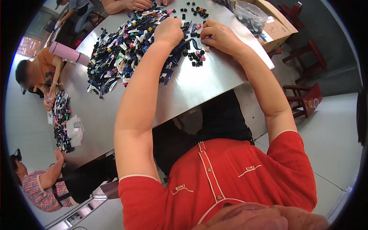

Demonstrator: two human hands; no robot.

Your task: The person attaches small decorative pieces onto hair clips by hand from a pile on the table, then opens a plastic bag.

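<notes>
Dark red stools point(315, 94) stand near a shiny metal table point(101, 126).

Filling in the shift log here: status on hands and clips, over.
Left hand at clip pile, grip hidden. Right hand beside small black clips, hold unclear. Nothing plainly in the way; co-worker's hand at pile's far edge.

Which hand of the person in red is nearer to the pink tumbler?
Left. The left hand is over the right part of the clip pile, with the pink tumbler across the pile; the right hand is farther off, past the left.
</notes>
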